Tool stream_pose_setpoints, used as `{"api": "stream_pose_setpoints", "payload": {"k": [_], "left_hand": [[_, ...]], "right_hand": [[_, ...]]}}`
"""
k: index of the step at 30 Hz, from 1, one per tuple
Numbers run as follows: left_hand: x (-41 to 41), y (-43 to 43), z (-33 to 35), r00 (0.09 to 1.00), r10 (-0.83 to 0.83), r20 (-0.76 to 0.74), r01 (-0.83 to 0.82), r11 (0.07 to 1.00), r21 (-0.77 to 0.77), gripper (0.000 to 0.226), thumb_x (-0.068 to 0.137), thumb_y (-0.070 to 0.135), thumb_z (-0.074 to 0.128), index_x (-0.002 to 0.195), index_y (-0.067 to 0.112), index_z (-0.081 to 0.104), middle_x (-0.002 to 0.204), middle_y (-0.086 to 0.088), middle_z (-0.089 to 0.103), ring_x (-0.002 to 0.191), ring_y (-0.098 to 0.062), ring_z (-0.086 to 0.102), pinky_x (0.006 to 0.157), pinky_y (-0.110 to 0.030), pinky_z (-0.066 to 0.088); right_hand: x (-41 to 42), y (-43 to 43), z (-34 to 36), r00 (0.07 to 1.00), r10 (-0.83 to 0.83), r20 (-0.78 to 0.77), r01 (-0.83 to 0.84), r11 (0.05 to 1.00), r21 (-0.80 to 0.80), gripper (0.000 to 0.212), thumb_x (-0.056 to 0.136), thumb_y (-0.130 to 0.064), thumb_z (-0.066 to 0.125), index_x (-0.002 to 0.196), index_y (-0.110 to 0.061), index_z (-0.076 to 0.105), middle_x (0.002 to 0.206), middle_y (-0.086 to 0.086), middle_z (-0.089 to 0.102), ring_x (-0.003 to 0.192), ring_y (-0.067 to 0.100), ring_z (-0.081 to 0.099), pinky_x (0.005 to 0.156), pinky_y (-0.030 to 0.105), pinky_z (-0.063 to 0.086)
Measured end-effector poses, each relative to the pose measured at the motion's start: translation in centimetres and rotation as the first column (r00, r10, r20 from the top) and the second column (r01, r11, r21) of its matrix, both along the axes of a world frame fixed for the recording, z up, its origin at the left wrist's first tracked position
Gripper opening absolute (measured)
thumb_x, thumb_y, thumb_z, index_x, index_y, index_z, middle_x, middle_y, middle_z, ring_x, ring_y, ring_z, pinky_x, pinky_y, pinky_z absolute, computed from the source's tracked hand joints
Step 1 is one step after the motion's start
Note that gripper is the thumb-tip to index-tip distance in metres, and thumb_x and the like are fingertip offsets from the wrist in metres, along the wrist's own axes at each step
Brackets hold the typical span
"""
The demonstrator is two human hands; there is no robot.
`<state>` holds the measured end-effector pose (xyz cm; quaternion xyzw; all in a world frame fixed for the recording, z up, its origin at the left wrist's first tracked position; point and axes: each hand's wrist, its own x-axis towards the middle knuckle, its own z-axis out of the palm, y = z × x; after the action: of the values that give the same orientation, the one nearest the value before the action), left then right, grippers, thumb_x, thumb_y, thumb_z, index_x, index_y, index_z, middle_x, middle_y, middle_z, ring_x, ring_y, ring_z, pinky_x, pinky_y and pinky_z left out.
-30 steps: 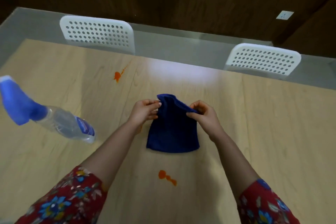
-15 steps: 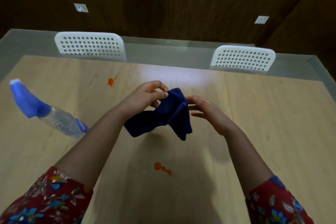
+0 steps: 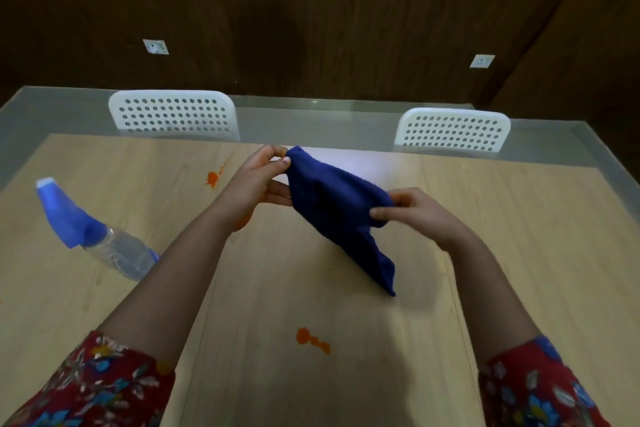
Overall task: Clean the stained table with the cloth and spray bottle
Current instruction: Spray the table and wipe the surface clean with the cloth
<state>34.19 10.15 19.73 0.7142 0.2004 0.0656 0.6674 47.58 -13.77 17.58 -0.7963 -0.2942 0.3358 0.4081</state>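
two hands on one dark blue cloth (image 3: pixel 339 208), lifted clear of the table (image 3: pixel 519 253) and stretched between them above its middle. pinched at the far upper corner by the left hand (image 3: pixel 258 180), thumb and forefinger closed on the edge, remaining fingers fairly straight beneath. gripped at the nearer right edge by the right hand (image 3: pixel 412 215), fingers curled round a bunched fold. hanging slack below that grip in a drooping point toward the near side, seemingly just off the wood, though hard to say for certain. judged soft, light and limp: no stiffness to rely on, apt to sag, fold over itself and slide out of a loose pinch, yet nothing fragile about it. best taken by corners or edges for spreading, then gathered into a flat pad under the palm for wiping. well to the left, base hidden behind the left forearm: spray bottle (image 3: pixel 104 239), clear body, blue head, upright or tipped impossible to tell in this wide view; probably light and smooth, best grasped round the neck just under the head. not yet wiped: one orange stain (image 3: pixel 212 178) just left of the left hand, another stain (image 3: pixel 311 340) on the near side between the forearms.
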Motion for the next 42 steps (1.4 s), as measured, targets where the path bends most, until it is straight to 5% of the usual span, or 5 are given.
{"api": "stream_pose_setpoints", "payload": {"k": [7,16,24,36,42], "left_hand": [[2.7,-0.6,-6.1,0.919,0.236,-0.316,-0.382,0.729,-0.567,0.064,0.092,0.063,0.043,0.138,0.018,0.049,0.137,-0.006,0.056,0.119,-0.026,0.055,0.098,-0.042,0.043],[0.6,-5.7,-13.2,0.783,0.42,-0.458,-0.32,0.904,0.283,0.065,0.07,0.06,0.075,0.109,0.011,0.058,0.113,-0.005,0.057,0.108,-0.023,0.055,0.088,-0.038,0.047],[2.2,-4.2,-7.0,0.871,-0.045,-0.49,-0.052,0.982,-0.183,0.035,0.089,0.04,0.06,0.102,0.009,0.067,0.1,-0.01,0.072,0.089,-0.025,0.069,0.07,-0.032,0.054],[1.8,-2.4,-2.7,0.955,0.163,-0.25,-0.257,0.874,-0.412,0.023,0.1,0.028,0.046,0.111,0.011,0.056,0.115,-0.012,0.065,0.102,-0.027,0.064,0.088,-0.037,0.052],[1.8,-3.4,-2.2,0.99,0.108,-0.095,-0.11,0.994,-0.01,0.022,0.095,0.022,0.06,0.113,0.01,0.058,0.11,-0.007,0.066,0.105,-0.023,0.063,0.088,-0.033,0.054]], "right_hand": [[-0.1,3.0,-6.6,0.49,-0.111,-0.865,0.497,0.851,0.172,0.084,0.083,-0.079,0.027,0.137,-0.019,0.052,0.142,0.01,0.051,0.127,0.032,0.05,0.102,0.047,0.04],[-5.1,3.6,-9.9,0.873,-0.258,-0.413,0.321,0.943,0.089,0.016,0.098,-0.021,0.054,0.11,-0.017,0.064,0.114,0.004,0.069,0.098,0.012,0.067,0.082,0.022,0.053],[-4.6,3.3,-3.7,0.971,-0.125,-0.204,0.165,0.967,0.192,0.016,0.099,-0.019,0.053,0.109,-0.025,0.064,0.1,-0.009,0.07,0.091,0.003,0.067,0.075,0.017,0.051],[-0.8,-0.1,1.0,0.833,-0.47,-0.293,0.546,0.784,0.295,0.009,0.093,-0.019,0.062,0.097,-0.012,0.067,0.089,0.003,0.07,0.086,0.019,0.065,0.077,0.028,0.055],[-0.8,-0.2,1.8,0.865,-0.498,-0.062,0.491,0.813,0.314,0.014,0.099,-0.028,0.051,0.107,-0.019,0.057,0.11,-0.002,0.065,0.099,0.013,0.063,0.077,0.025,0.058]]}}
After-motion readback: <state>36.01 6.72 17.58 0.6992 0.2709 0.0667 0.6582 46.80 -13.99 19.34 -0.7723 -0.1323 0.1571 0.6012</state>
